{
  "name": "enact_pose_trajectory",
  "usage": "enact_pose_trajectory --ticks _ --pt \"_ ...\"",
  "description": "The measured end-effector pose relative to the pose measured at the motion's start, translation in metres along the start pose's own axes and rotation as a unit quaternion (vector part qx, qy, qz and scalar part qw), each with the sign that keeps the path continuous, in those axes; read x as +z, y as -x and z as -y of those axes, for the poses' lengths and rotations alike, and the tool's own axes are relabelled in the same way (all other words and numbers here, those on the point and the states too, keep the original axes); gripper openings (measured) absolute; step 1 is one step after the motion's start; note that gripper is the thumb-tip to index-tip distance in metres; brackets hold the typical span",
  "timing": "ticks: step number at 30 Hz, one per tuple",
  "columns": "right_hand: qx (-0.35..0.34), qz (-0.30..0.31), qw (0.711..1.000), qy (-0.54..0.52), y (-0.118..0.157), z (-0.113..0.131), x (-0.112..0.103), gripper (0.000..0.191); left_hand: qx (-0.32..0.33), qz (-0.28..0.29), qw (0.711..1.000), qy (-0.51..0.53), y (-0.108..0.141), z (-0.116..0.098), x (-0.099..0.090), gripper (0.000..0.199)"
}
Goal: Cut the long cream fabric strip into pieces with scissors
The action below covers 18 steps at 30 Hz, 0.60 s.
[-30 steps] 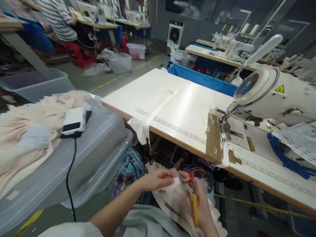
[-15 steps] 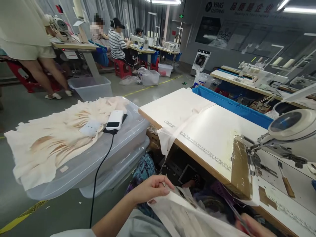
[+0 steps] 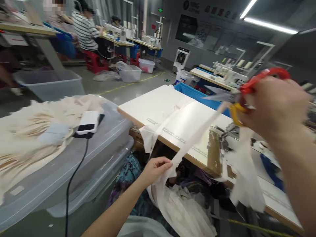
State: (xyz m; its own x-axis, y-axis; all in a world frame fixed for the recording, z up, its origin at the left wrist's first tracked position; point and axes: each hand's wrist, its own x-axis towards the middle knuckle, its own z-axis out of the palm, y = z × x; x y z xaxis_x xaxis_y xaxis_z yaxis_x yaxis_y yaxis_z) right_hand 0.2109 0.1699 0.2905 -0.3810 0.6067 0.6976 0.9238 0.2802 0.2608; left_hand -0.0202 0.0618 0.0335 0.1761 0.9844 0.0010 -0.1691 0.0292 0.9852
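Note:
My left hand (image 3: pixel 156 169) pinches a pale cream fabric strip (image 3: pixel 191 143), which runs stretched up toward my right hand (image 3: pixel 274 108). That hand, raised at the right and blurred, grips scissors (image 3: pixel 243 93) with red and yellow handles, their blades apart and pointing left. The strip's upper end meets the scissor handles, and a loose fabric end (image 3: pixel 248 174) hangs below the right hand. How the right fingers hold the cloth is hidden. More crumpled cream fabric (image 3: pixel 182 207) lies in my lap below the left hand.
A white sewing table (image 3: pixel 158 102) with another cloth piece (image 3: pixel 148 136) over its edge stands ahead. At left, stacked plastic bins (image 3: pixel 108 141) carry a cream fabric pile (image 3: pixel 32 131) and a white device (image 3: pixel 88 122) with a black cable. A person in stripes (image 3: pixel 85 31) sits farther back.
My right hand has risen from low at the right to above the table with the scissors. The strip is now drawn up between both hands. The view has turned right.

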Motion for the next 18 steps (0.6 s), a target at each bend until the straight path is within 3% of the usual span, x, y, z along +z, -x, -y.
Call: enact_pose_trajectory --ticks 1,3,6,10,14,18 --pt "-0.035 -0.011 0.999 0.035 -0.016 0.009 0.006 0.019 0.034 -0.019 0.999 -0.02 -0.012 -0.004 0.007 0.032" --pt "-0.068 0.029 0.995 0.063 -0.035 0.022 0.025 0.019 0.059 -0.046 0.996 -0.048 -0.033 -0.007 0.018 0.027" --pt "-0.065 0.116 0.989 0.062 -0.026 0.028 0.059 0.026 0.019 -0.037 0.998 -0.052 -0.052 0.001 0.022 0.025" --pt "-0.006 0.192 0.979 -0.074 0.028 0.028 0.094 0.029 -0.047 0.004 0.999 -0.025 -0.053 0.017 0.021 0.025" --pt "0.078 0.225 0.938 -0.25 0.09 0.037 0.11 0.031 -0.078 0.01 0.997 0.005 -0.049 0.019 0.021 0.028" --pt "0.127 0.229 0.928 -0.267 0.132 0.041 0.117 0.03 -0.082 -0.009 0.996 0.026 -0.046 0.015 0.02 0.042"
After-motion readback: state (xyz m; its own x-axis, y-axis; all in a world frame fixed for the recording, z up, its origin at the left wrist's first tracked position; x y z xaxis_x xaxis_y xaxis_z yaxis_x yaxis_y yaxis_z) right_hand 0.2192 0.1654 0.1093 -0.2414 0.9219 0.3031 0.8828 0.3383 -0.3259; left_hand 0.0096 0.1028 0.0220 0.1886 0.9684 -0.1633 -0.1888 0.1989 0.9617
